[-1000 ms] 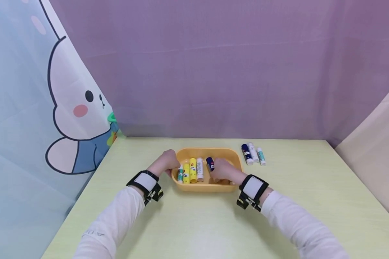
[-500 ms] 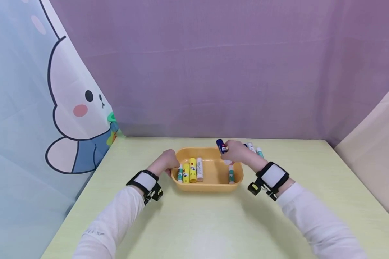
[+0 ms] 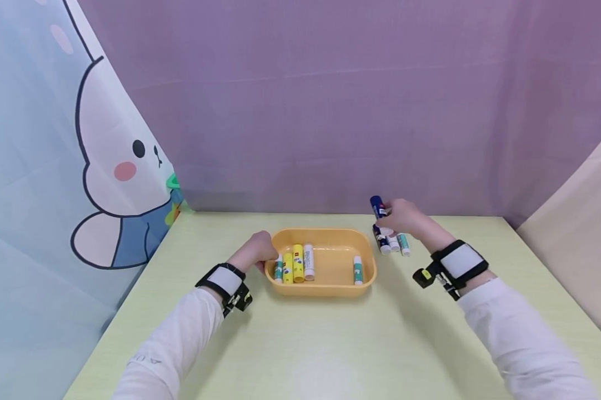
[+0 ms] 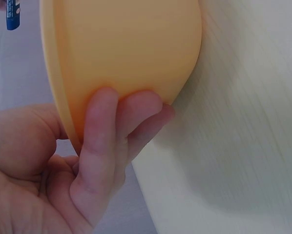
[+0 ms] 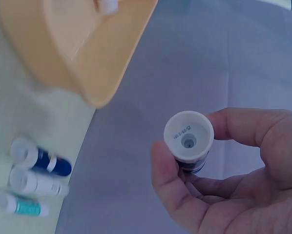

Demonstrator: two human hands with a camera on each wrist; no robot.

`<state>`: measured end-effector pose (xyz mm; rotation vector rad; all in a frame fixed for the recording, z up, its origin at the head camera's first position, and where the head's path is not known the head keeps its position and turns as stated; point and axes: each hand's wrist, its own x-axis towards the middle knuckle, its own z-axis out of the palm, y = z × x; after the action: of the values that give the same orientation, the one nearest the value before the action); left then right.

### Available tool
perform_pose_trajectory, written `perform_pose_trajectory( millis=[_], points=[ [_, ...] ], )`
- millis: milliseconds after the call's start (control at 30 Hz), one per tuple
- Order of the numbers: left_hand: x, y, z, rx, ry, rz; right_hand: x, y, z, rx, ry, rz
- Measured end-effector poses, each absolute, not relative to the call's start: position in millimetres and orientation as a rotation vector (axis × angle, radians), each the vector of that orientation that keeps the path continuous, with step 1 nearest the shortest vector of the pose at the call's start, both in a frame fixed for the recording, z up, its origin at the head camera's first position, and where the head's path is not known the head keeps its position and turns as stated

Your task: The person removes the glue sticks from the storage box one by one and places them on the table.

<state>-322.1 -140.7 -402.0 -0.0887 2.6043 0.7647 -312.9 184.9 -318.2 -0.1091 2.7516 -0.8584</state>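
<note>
My left hand (image 3: 258, 248) pinches the left rim of a yellow-orange plastic tray (image 3: 330, 290); in the left wrist view its thumb is inside the rim and the fingers press the outer wall. My right hand (image 3: 405, 215) holds a dark blue glue stick (image 3: 377, 206) in the air, its white base (image 5: 189, 136) facing the right wrist camera. Beneath it on the table lie another dark blue glue stick (image 3: 381, 242), a white one (image 3: 394, 243) and a small teal one (image 3: 403, 244), side by side and partly covered by the hand.
Inside the tray at left lie a teal glue stick (image 3: 278, 269), two yellow ones (image 3: 298, 263) and a white one (image 3: 308, 261). Another teal glue stick (image 3: 357, 270) lies at the tray's right end. A purple curtain (image 3: 330, 111) hangs behind the pale green table (image 3: 310, 344).
My right hand has lifted the dark blue glue stick out of the tray and carried it right and back, over the loose glue sticks. My left hand stays on the rim.
</note>
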Motion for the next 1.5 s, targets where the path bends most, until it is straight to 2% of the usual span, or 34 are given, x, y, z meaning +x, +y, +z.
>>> perform_pose_trajectory(
  millis=[433, 833, 1000, 1500],
  points=[
    [-321.6, -140.6, -401.6, -0.072, 2.617, 0.732, -323.1, 231.4, -331.6, 0.000, 2.781, -0.891],
    [-323.2, -141.3, -403.3, -0.106, 2.600, 0.750, -334.3, 268.1, -366.8, 0.124, 2.784, -0.961],
    [-322.2, -141.3, -400.4, -0.105, 2.592, 0.746, -336.5, 276.9, -384.2, 0.206, 2.792, -0.935],
    [-323.1, -142.3, -404.1, -0.074, 2.626, 0.735, -340.8, 283.7, -421.1, 0.208, 2.778, -0.892]
  ],
)
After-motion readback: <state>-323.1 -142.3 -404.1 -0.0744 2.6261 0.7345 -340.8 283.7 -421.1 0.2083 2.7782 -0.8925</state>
